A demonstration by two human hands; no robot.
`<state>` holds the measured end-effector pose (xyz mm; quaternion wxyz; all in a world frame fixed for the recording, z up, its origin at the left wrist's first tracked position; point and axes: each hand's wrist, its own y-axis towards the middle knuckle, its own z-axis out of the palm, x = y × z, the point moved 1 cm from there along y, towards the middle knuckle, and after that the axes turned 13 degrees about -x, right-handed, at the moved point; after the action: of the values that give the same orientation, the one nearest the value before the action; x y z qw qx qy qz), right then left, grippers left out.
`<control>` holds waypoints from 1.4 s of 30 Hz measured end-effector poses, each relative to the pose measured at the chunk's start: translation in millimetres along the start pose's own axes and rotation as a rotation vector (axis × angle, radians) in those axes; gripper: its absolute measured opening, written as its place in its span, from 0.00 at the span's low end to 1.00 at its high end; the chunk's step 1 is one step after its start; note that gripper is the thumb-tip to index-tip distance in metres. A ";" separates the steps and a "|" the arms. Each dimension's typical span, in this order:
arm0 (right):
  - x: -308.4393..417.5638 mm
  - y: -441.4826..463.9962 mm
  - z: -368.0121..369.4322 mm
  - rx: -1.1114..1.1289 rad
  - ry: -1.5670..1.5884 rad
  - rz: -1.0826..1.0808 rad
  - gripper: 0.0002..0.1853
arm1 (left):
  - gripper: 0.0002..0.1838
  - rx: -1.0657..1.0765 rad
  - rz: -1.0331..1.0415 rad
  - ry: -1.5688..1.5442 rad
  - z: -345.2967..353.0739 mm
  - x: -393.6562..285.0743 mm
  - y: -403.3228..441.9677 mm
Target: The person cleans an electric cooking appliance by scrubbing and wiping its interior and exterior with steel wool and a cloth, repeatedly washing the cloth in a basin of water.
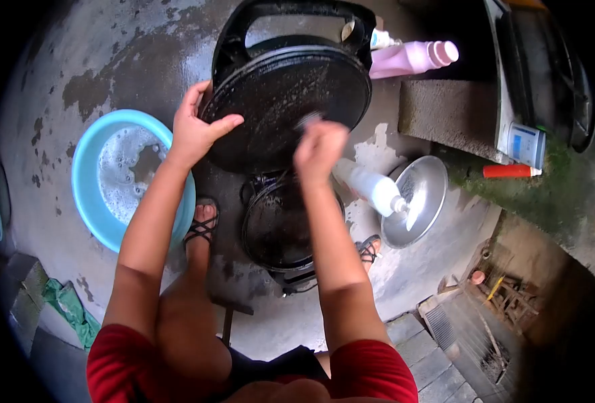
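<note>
A black two-plate electric griddle stands open on the wet floor, its round lid plate (270, 94) tilted up and its lower plate (277, 228) between my feet. My left hand (200, 127) grips the lid's left rim, thumb over the plate's face and fingers behind. Against the lower right of that plate, my right hand (321, 149) is closed and smeared by motion. A small greyish scrubber (307, 121) shows at its fingertips, too blurred to tell its exact kind. Whitish streaks and wet spots mark the lid plate.
A light blue basin (86, 195) of sudsy water sits at left. To the right, a clear bottle (371, 185) leans over a metal bowl (432, 208). A pink bottle (408, 59) lies behind the lid, near a concrete block (445, 111) and a red tube (509, 171).
</note>
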<state>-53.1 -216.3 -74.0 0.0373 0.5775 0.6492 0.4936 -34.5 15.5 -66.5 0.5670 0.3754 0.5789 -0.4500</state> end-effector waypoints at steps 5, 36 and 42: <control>31.4 -27.9 27.2 -0.256 -0.069 0.326 0.02 | 0.35 0.008 0.017 0.018 -1.2 3.3 0.4; -38.1 -140.5 3.1 -0.358 -0.201 0.832 0.06 | 0.38 -0.005 0.033 -0.012 -3.6 6.3 -0.6; -86.1 42.3 -13.7 -0.258 -0.153 0.307 0.07 | 0.39 -0.034 -0.003 0.037 -5.8 7.1 -7.1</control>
<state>-2.9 -298.7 -82.9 0.0844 0.6958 0.4804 0.5272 -43.6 18.3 -73.1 0.5618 0.3731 0.5974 -0.4340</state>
